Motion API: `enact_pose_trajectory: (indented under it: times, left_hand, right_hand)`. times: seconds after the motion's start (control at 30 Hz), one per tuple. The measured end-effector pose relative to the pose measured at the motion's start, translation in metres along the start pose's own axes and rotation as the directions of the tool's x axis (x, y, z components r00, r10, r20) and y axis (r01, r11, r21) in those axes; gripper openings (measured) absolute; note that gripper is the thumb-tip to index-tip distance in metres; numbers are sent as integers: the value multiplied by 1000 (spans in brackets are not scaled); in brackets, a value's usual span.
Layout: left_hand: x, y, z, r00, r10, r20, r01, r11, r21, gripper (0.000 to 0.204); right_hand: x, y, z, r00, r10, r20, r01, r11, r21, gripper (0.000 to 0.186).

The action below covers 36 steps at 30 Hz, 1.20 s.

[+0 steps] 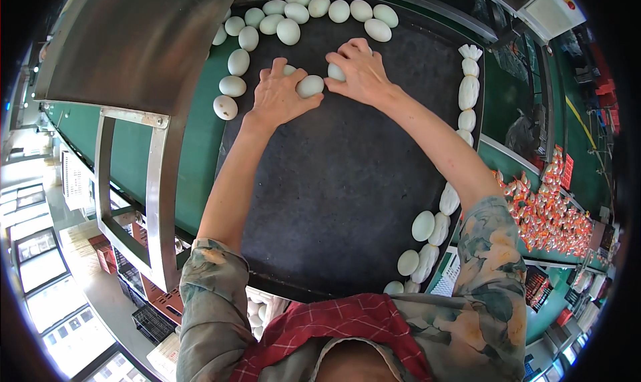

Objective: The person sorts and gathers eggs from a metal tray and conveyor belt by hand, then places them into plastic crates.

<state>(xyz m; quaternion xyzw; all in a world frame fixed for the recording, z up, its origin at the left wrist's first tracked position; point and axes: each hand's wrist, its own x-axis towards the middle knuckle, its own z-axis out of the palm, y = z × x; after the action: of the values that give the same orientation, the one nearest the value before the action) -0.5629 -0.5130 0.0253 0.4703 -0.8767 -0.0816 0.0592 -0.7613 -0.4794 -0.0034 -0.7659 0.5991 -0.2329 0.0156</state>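
My left hand point(281, 96) curls over two pale eggs on the dark mat. One egg point(310, 86) sits between its thumb and fingers; the other point(289, 69) shows only partly beyond the fingers. Close by on the right, my right hand point(361, 73) has its fingers bent round another pale egg point(336, 72), partly covered by the hand. A curved row of loose eggs point(288, 31) lines the far edge of the black mat point(327, 195) and comes down its left side, with a brown-spotted egg point(225, 107) nearest me.
A knotted, bulging white strip point(469, 91) edges the mat on the right. Several eggs point(422, 226) lie at the near right corner. Left stands a metal housing with a frame point(157, 195). Orange-and-white packets point(547, 212) are heaped on a green surface at the right.
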Motion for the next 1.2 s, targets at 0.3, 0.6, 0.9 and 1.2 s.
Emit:
enact_pose_trajectory:
  times: [0.3, 0.6, 0.9, 1.2]
  left_hand:
    - [-37, 19, 16, 997, -76, 24, 78, 993, -92, 64]
    - [-78, 34, -8, 965, -126, 229, 165, 974, -157, 66]
    - [-123, 31, -5, 999, -29, 24, 36, 942, -333, 62]
    - [-330, 27, -20, 932, -240, 273, 136, -466, -874, 62]
  right_hand:
    - [-67, -8, -3, 969, 144, -201, -126, 987, 100, 55]
    - [-75, -39, -19, 994, 106, 5, -104, 971, 213, 62]
    - [-104, -24, -23, 794, 450, 409, -538, 206, 818, 52]
    - [-226, -185, -62, 908, 297, 295, -79, -570, 818, 51]
